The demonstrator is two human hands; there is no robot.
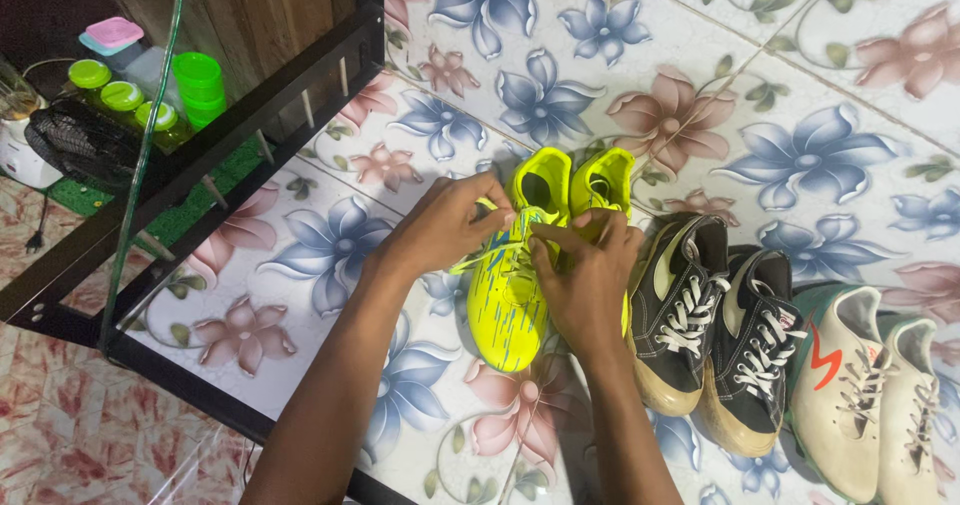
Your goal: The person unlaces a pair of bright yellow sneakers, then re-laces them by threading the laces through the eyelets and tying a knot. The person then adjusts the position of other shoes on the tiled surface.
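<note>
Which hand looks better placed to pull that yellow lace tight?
Probably the left hand: its fingers already pinch the lace of the neon-yellow shoe. The right hand rests on the tongue.

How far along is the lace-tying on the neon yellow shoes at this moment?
Done: three pairs stand in a row on the floral tiled floor, and the black sneakers are laced. In hand: the left hand and right hand pinch laces over the near neon yellow shoe. Left: no finished knot shows there; the second yellow shoe is untouched.
</note>
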